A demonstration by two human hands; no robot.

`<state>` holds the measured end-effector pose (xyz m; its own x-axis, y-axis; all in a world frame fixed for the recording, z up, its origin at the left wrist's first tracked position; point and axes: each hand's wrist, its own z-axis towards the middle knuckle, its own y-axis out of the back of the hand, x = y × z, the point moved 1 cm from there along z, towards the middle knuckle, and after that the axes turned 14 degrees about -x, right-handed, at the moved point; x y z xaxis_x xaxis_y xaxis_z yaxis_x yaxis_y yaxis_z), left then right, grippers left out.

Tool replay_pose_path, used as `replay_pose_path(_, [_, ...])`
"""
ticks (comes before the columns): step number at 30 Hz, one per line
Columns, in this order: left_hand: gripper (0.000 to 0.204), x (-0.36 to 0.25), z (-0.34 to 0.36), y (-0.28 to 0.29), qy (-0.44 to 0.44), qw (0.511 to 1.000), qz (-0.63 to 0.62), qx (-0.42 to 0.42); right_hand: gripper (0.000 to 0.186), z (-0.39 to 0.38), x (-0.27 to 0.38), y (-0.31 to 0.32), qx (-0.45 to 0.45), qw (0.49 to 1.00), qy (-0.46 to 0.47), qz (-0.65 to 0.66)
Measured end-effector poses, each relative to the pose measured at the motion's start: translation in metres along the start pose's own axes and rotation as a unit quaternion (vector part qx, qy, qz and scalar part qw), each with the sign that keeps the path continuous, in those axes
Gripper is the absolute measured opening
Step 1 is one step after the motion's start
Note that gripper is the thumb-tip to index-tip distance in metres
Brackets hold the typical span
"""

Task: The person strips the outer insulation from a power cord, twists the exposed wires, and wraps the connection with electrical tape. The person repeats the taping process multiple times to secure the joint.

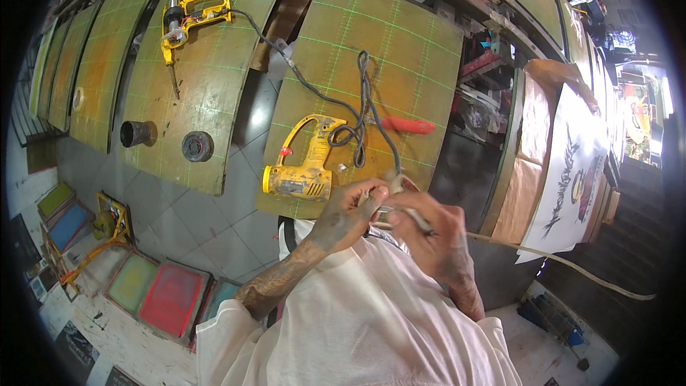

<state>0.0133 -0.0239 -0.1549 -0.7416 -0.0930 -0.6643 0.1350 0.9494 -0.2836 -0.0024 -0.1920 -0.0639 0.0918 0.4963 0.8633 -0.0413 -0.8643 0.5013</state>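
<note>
Loose cord, opened tool

Left, our opened heat gun (174, 28) trails a dark cord (366, 86) toward us. Our left hand (346, 211) pinches its fingers together; our blurred right hand's (437, 232) grip we cannot tell. Tugging the cord could topple the gun.

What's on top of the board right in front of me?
A yellow tool housing, looped dark cord, red handle and small pale bit. The board beneath them is hidden.

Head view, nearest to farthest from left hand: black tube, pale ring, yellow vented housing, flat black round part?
1. Yellow vented housing, ahead-left
2. Flat black round part, next board left
3. Black tube, same board, left edge
4. Pale ring, beyond, farther left
</note>
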Motion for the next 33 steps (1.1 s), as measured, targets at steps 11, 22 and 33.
replay_pose_path(11, [0.027, 0.03, 0.005, -0.006, -0.053, 0.998, 0.03, 0.012, 0.013, -0.011, -0.015, -0.002, 0.032, 0.994, -0.106, -0.014])
replay_pose_path(22, [0.04, 0.029, 0.016, -0.007, -0.075, 0.994, 0.075, 0.022, 0.021, -0.034, -0.031, 0.01, 0.029, 0.965, -0.245, 0.087])
replay_pose_path(33, [0.048, 0.041, 0.025, -0.004, -0.01, 0.99, -0.054, 0.128, 0.023, -0.031, -0.07, -0.004, 0.038, 0.916, -0.3, 0.264])
